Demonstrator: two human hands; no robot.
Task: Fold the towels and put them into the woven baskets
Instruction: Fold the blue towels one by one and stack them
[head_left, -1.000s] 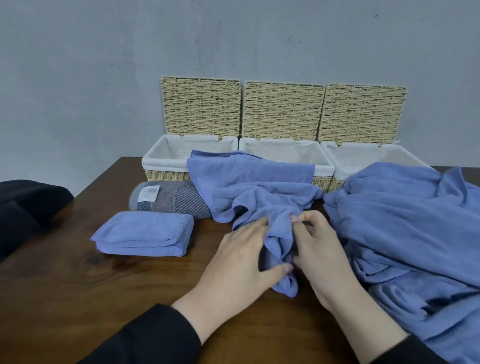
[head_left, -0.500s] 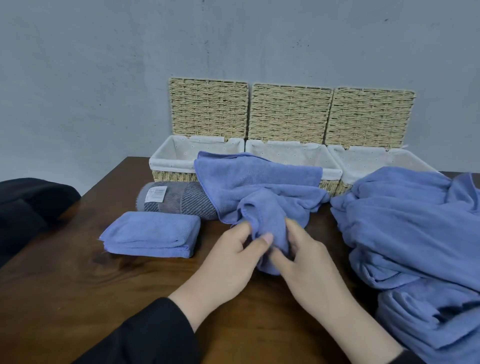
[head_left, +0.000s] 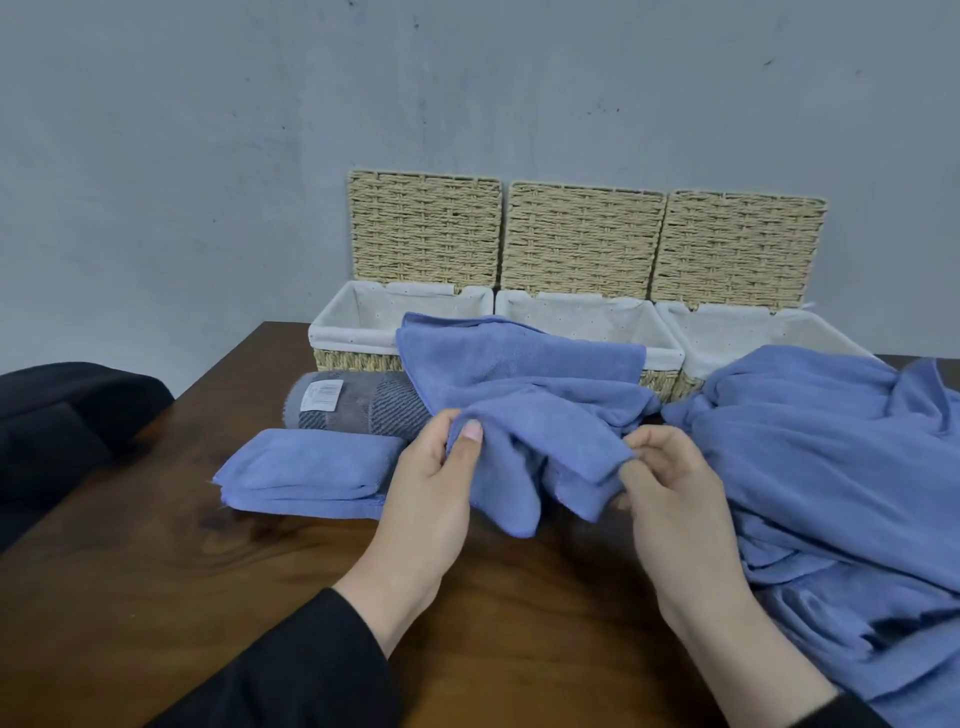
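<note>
Towel (head_left: 524, 395) edge drawn apart since a second ago, off bench (head_left: 156, 597).
Left hand (head_left: 436, 499) and right hand (head_left: 670, 499) separated, each pinching a corner; ready for first fold.

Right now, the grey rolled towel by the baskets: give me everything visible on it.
The grey towel lies on its side on the wooden table, rolled or folded into a bundle. It looks like woven terry with a darker diagonal-ribbed band. A white printed label sits on top near its left end. The left basket stands directly behind it and the folded blue towel lies directly in front. Its right end is hidden under the blue towel that both hands hold.
</note>
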